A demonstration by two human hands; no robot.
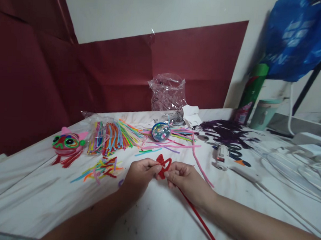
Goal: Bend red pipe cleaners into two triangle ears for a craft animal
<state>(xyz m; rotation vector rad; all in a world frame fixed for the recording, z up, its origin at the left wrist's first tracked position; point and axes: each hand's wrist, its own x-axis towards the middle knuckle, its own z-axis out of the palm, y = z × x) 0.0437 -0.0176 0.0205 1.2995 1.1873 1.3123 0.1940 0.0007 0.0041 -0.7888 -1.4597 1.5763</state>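
Near the middle of the marbled table, both hands pinch a red pipe cleaner shape (163, 165), bent into loops. My left hand (140, 175) grips its left side between thumb and fingers. On the right side, my right hand (186, 179) has its fingertips closed on the same piece. A long straight red stem (201, 221) runs from under my right hand toward the bottom edge. Behind the hands sits a clear ball (161, 132) with colored bits and a blue rim. Short cut pipe cleaners (100, 170) lie left of my left hand.
A decorated pink figure (68, 144) and bundled pipe cleaners (113, 136) stand left. Rightward are a glue gun (235, 165), scissors (233, 150), purple strands (222, 131), a green cup (264, 113) and white cables (295, 179). A clear plastic bag (169, 93) stands at the back.
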